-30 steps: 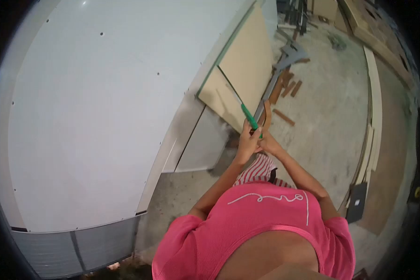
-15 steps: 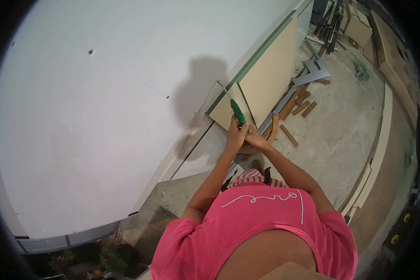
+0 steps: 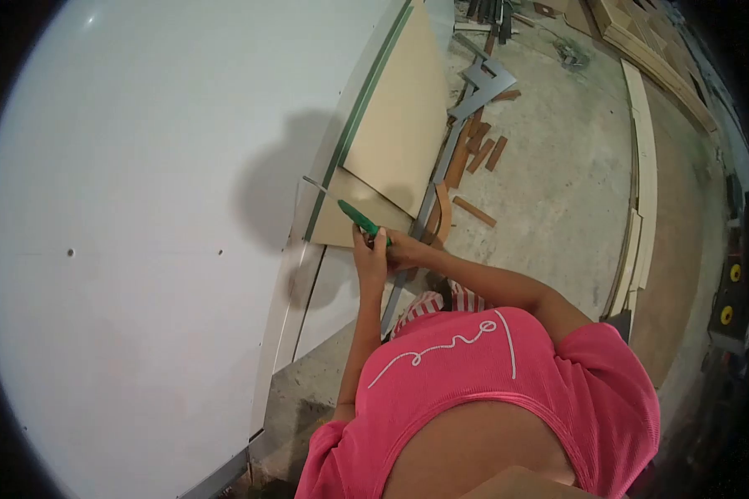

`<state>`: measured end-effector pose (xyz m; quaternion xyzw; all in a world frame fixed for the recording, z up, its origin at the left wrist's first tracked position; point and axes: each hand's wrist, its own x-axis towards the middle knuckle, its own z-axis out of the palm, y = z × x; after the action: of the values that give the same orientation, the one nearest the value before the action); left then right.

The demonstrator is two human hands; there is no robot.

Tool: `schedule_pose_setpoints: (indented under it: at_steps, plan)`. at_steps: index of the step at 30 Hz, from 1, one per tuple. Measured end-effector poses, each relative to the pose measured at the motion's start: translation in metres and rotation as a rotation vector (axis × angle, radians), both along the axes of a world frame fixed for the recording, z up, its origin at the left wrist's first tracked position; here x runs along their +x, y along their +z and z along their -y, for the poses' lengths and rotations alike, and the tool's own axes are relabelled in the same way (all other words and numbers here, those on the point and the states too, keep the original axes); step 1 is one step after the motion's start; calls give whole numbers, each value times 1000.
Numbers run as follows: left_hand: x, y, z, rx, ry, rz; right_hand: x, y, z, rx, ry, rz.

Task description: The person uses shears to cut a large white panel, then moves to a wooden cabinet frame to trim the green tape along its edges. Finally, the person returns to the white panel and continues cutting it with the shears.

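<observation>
A green-handled tool with a thin metal shaft points up and left toward the white panel. My left hand is wrapped round the lower part of its handle. Close beside it, my right hand is closed at the handle's rear end; its fingers are partly hidden. The shaft's tip is near the panel's right edge strip; whether it touches cannot be made out. Behind the hands, beige boards with green edges lean against the panel.
Brown wood pieces and a grey angled metal piece lie on the concrete floor. Long pale strips run along the right. A dark item with yellow discs is at the far right.
The view has turned, so the panel, boards and floor pieces appear shifted left. Both hands and the green tool also appear further left, with the tool tilted more toward the left.
</observation>
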<state>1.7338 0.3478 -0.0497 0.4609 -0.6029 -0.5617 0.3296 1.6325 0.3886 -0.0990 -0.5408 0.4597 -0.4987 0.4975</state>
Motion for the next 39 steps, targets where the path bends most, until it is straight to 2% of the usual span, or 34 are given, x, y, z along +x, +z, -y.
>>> schedule_pose_setpoints:
  at_steps: [3, 4, 7, 8, 11, 12, 13, 15, 16, 19, 23, 25, 26, 27, 29, 31, 32, 34, 39]
  plan:
    - [-22, 12, 1, -101, -88, 14, -16, -25, 7, -107, -75, -90]
    - [-31, 10, 6, -54, -135, -69, -28, 11, 8, 413, -91, 275]
    - [-65, 14, 26, -113, -161, 21, -63, 24, 18, 304, -98, 328]
    - [-77, 12, 38, -13, -173, 61, -73, 19, 26, 260, -127, 356]
    - [-120, 70, 50, -73, -171, 127, -119, 69, 45, 215, -138, 206]
    - [-135, 76, 58, -224, -152, 149, -131, 78, 53, 240, -146, 316]
    - [-153, 89, 67, -279, -142, 127, -144, 96, 62, 186, -138, 292]
    - [-191, 110, 84, -321, -150, 145, -177, 125, 79, 26, -154, 501]
    - [-212, 124, 90, -372, -147, 122, -201, 134, 94, 15, -204, 270]
    - [-283, 168, 103, -424, -138, 80, -270, 176, 113, -67, -195, 317]
    - [-381, 191, 136, -523, -46, 93, -369, 205, 151, -99, -137, 301]
    - [-433, 223, 144, -460, -58, 128, -417, 230, 167, -111, -163, 304]
    - [-457, 224, 161, -621, -56, 93, -440, 227, 186, -119, -201, 278]
    - [-479, 229, 178, -627, -39, 96, -459, 241, 197, -124, -183, 278]
    - [-528, 245, 212, -858, 39, 186, -499, 274, 219, -175, -270, 318]
    - [-563, 263, 239, -907, 84, 200, -529, 284, 254, -250, -203, 496]
    - [-576, 272, 249, -900, 96, 209, -543, 289, 266, -241, -189, 499]
    - [-592, 289, 267, -877, 85, 293, -564, 299, 284, -265, 14, 551]
    - [-613, 307, 293, -904, 148, 314, -584, 319, 315, -229, 33, 510]
